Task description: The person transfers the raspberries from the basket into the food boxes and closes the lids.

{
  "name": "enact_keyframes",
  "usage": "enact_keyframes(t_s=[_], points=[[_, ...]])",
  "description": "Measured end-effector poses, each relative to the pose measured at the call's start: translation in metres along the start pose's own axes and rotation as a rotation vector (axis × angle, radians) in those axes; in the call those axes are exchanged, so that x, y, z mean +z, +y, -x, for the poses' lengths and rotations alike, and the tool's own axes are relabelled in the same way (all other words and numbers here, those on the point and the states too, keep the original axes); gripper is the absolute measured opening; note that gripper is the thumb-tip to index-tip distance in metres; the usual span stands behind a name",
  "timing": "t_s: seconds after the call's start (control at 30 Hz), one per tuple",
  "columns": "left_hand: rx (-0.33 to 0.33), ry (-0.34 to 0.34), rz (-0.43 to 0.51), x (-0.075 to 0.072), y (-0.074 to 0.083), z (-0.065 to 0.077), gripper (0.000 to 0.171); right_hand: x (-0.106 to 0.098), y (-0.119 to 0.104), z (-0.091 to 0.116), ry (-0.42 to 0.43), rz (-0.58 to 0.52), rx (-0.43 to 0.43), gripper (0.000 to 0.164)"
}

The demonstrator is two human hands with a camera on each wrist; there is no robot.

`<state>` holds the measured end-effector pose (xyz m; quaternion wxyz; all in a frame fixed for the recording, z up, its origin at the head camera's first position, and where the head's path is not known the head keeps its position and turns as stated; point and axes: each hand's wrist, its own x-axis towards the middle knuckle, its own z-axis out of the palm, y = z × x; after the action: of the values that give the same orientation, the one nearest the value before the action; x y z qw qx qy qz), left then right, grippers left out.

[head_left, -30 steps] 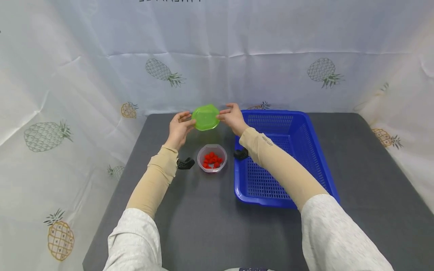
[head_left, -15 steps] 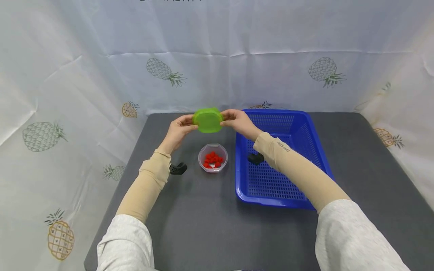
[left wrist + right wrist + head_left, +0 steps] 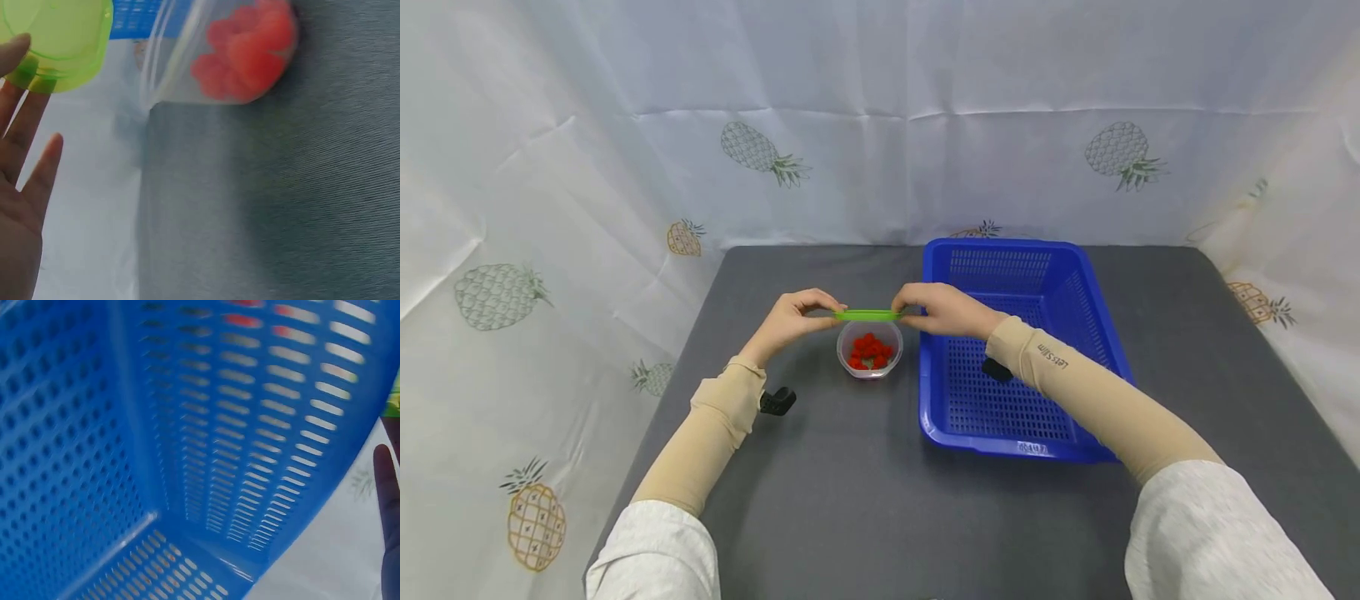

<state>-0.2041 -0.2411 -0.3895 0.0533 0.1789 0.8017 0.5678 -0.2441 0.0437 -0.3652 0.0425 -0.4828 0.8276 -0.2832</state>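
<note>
A translucent green lid [image 3: 868, 316] is pinched at its left edge by my left hand [image 3: 793, 322] and at its right edge by my right hand [image 3: 947, 310]. In the head view it appears nearly edge-on, just above the far rim of a clear plastic container [image 3: 870, 374]. Small red pieces [image 3: 871, 352] lie in that container. In the left wrist view the thumb and fingers hold the lid [image 3: 62, 47] beside the container, with a gap between them. Only a few fingers [image 3: 386, 494] of my right hand show in the right wrist view.
A blue perforated basket [image 3: 930, 400] stands right of the container, under my right forearm. The grey table [image 3: 880, 508] lies below everything. A white curtain [image 3: 880, 175] printed with pineapples hangs behind it and at both sides.
Both hands have brought the lid down and nearer, towards the container. The lid has tipped from showing its broad face to nearly edge-on. The container and basket have stayed in place.
</note>
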Motion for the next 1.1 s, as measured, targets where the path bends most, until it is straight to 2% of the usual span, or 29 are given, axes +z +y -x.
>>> enact_keyframes(t_s=[0.1, 0.23, 0.4, 0.57, 0.73, 0.97, 1.1], points=[[0.057, -0.016, -0.138, 0.004, -0.003, 0.007, 0.014, 0.003, -0.001, 0.003, -0.022, 0.15, -0.131, 0.012], [0.205, -0.042, -0.338, 0.009, -0.006, 0.012, 0.012, 0.006, -0.001, 0.004, -0.02, 0.224, -0.224, 0.012], [0.408, -0.061, -0.569, 0.012, -0.013, 0.015, 0.016, 0.011, 0.001, 0.003, -0.062, 0.281, -0.268, 0.014], [0.586, -0.056, -0.759, 0.014, -0.019, 0.016, 0.02, 0.011, 0.0, 0.001, -0.165, 0.266, -0.231, 0.017], [0.689, -0.028, -0.876, 0.016, -0.025, 0.019, 0.022, 0.016, 0.0, 0.0, -0.233, 0.318, -0.225, 0.017], [0.783, 0.017, -0.995, 0.019, -0.033, 0.025, 0.022, 0.02, 0.001, -0.001, -0.196, 0.402, -0.328, 0.024], [0.794, 0.042, -1.024, 0.021, -0.034, 0.03, 0.023, 0.02, 0.002, -0.001, -0.185, 0.454, -0.334, 0.027]])
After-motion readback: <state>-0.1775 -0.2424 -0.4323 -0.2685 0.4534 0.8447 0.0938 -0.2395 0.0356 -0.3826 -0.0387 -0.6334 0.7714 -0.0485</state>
